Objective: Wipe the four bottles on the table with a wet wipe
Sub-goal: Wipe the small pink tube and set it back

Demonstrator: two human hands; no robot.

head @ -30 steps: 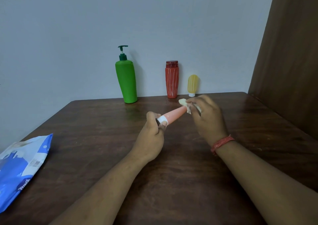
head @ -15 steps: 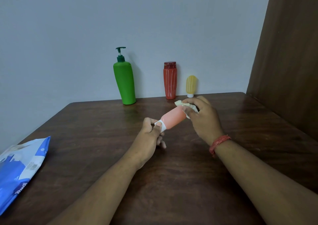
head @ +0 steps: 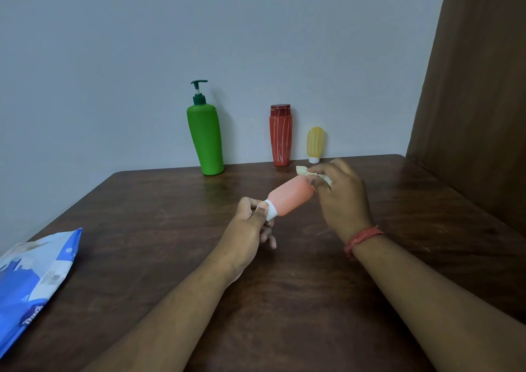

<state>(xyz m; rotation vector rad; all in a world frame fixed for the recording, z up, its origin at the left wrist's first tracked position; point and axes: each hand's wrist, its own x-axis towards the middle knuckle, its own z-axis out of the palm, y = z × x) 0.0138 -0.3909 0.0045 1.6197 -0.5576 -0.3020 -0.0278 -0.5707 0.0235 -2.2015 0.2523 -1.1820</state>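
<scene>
Smooth salmon-pink bottle [head: 291,197], rounded, runs lower left to upper right; left hand [head: 250,223] pinches its white cap [head: 271,211], right hand [head: 340,198] pinches crumpled wipe [head: 306,171] against its base.

a dark wooden counter [head: 142,229] carries a green pump bottle [head: 205,141], a red bottle [head: 280,135] and a small yellow bottle [head: 315,144] upright along its far edge, and a blue pack [head: 31,280] at its left edge.

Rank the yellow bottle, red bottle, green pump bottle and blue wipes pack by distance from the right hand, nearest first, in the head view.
From the right hand:
1. Yellow bottle, just behind it.
2. Red bottle, back centre.
3. Green pump bottle, back left.
4. Blue wipes pack, near left edge.
</scene>
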